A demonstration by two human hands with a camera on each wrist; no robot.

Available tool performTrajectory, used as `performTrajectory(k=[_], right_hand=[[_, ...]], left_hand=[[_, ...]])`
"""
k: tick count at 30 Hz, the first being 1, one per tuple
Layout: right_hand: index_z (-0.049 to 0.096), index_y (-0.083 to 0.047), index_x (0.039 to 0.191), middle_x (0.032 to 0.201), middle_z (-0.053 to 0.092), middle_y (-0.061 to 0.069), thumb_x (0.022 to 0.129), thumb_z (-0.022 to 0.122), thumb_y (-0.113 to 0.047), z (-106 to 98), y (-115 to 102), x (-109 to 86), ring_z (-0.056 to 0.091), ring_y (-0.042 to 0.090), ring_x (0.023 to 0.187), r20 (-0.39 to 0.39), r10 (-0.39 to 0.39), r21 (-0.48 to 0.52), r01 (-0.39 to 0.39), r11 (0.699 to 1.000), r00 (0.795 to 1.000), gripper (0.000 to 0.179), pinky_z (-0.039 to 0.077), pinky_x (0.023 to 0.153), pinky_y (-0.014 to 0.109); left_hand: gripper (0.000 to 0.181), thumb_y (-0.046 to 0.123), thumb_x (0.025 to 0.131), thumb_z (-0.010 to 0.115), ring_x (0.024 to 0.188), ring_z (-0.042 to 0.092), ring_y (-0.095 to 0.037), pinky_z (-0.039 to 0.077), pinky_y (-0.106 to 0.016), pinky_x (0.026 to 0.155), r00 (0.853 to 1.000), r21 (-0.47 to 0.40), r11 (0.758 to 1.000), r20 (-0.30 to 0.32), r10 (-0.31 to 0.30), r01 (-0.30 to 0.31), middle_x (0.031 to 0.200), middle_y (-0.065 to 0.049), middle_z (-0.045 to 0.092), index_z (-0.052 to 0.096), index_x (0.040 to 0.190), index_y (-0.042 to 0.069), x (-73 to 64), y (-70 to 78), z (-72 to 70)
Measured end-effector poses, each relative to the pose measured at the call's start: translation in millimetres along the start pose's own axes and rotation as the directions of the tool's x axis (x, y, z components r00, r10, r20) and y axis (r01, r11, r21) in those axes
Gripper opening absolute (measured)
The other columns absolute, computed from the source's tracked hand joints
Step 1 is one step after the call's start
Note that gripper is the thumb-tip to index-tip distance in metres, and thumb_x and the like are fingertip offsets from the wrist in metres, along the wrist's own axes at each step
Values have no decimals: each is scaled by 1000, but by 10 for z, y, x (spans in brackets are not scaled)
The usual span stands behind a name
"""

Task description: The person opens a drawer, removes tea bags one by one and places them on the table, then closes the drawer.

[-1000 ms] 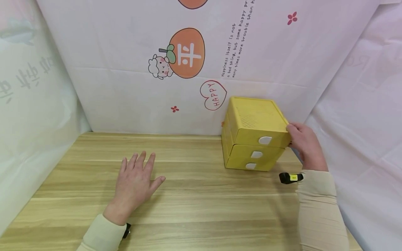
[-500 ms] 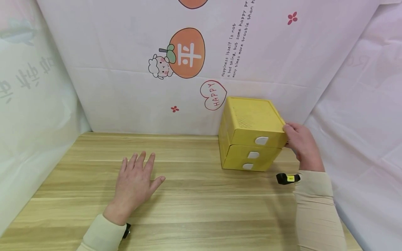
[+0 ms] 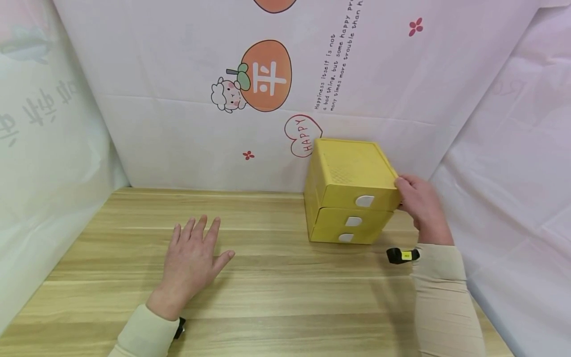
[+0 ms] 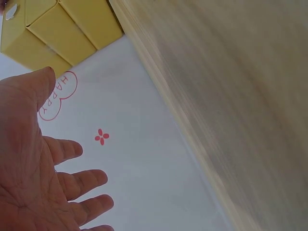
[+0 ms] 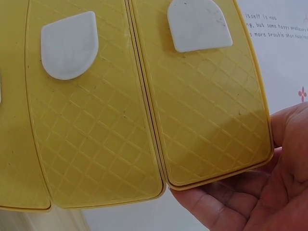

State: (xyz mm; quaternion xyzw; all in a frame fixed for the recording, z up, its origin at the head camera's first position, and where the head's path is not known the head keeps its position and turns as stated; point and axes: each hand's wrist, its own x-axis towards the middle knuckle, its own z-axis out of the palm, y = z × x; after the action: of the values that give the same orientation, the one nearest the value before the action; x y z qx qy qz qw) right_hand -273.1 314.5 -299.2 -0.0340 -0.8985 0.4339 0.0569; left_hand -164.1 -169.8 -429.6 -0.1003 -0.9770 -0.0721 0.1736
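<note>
A yellow desktop drawer box [image 3: 354, 161] stands upright at the back right of the table, its drawers stacked and closed, each with a white rounded tab. My right hand [image 3: 420, 204] holds its upper right corner, thumb at the top edge and fingers against the side. In the right wrist view, the fingers [image 5: 216, 204] lie along the side of the top drawer front. My left hand [image 3: 189, 263] is spread flat over the table to the left, away from the box, holding nothing. Whether its palm touches the wood cannot be told.
The wood-grain table [image 3: 267, 307] meets a white printed backdrop [image 3: 178, 144] directly behind the drawer box. White sheets hang on the left [image 3: 49, 163] and on the right [image 3: 513, 208]. A black strap device [image 3: 401, 256] sits at my right wrist.
The drawer box has slid a little to the left along the backdrop, with my right hand moving along on its corner. My left hand has stayed in place.
</note>
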Motion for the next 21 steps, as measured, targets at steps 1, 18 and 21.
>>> performTrajectory(k=[1,18,21], right_hand=[[54,-2,147,141,54,22,108,33,-43,8,-5,-2,58,31,115,0,-1,2,1,1000,1000,60,58,76,22],[52,-4,151,144,53,20,108,32,-43,112,-104,-29,56,33,121,17,-1,3,1,1000,1000,61,59,93,46],[52,-2,151,143,54,21,108,33,-41,131,-114,-34,56,32,120,20,-11,14,10,1000,1000,61,60,85,34]], left_hand=[[83,64,97,59,145,39,-52,21,-70,120,1000,0,1000,1,0,0,155,-29,48,46,157,7,-1,0,-1],[83,64,97,59,146,39,-52,21,-70,120,1000,-7,1000,5,0,0,155,-29,48,46,157,7,-3,5,0],[83,64,97,59,146,39,-52,21,-69,121,1000,-8,1000,5,1,-1,155,-29,48,46,157,7,-2,7,4]])
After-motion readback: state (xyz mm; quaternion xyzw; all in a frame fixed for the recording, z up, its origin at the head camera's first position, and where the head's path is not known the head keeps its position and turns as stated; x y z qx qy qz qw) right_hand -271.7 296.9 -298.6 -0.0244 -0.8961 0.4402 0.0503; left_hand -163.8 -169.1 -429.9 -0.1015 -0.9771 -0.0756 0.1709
